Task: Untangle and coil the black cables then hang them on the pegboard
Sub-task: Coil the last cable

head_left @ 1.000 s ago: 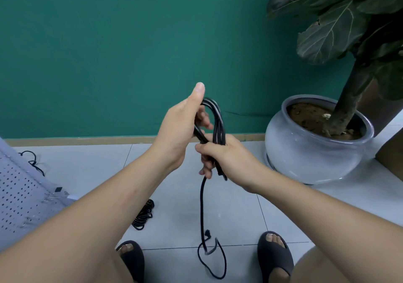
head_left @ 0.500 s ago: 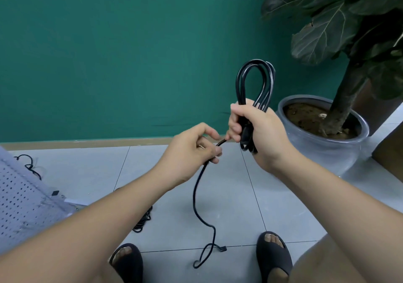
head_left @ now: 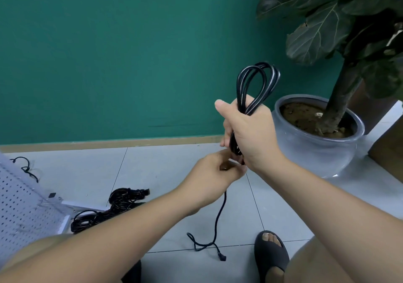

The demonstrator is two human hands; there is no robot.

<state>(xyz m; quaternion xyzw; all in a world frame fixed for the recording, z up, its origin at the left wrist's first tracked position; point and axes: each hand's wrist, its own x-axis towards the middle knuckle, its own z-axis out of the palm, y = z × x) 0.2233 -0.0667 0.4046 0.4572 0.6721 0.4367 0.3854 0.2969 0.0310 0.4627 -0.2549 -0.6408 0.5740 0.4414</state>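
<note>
Coil: the black cable point(head_left: 239, 84) stands in several long loops above the right fist, in front of the green wall and clear of the floor.
Right hand point(head_left: 250, 134): closed fully round the waist of the loops, thumb up, squeezing the strands into one bundle.
Left hand point(head_left: 214, 173): just under the right hand and touching it, with the fingers curled in a pinch on the same cable where it leaves the bundle.
Loose tail point(head_left: 220, 213): drops from the left hand to the tiled floor point(head_left: 174, 173), kinks there, and ends in a small plug point(head_left: 222, 258) near the sandal point(head_left: 270, 254).
Step in hand: probably gathering the last slack into the coil, or winding it round the waist.
Doing it well: keep the right grip firm so the loops do not slip. Let the tail slide through the left pinch and shake out the floor kink before it reaches the bundle. Match each new loop to the standing ones.
Waiting work: a heap of black cables point(head_left: 122, 204) lies on the floor beside the pegboard point(head_left: 19, 206), and one thin cord point(head_left: 26, 167) lies beyond it.
Nearby: a potted plant point(head_left: 316, 147) close to the right arm.
</note>
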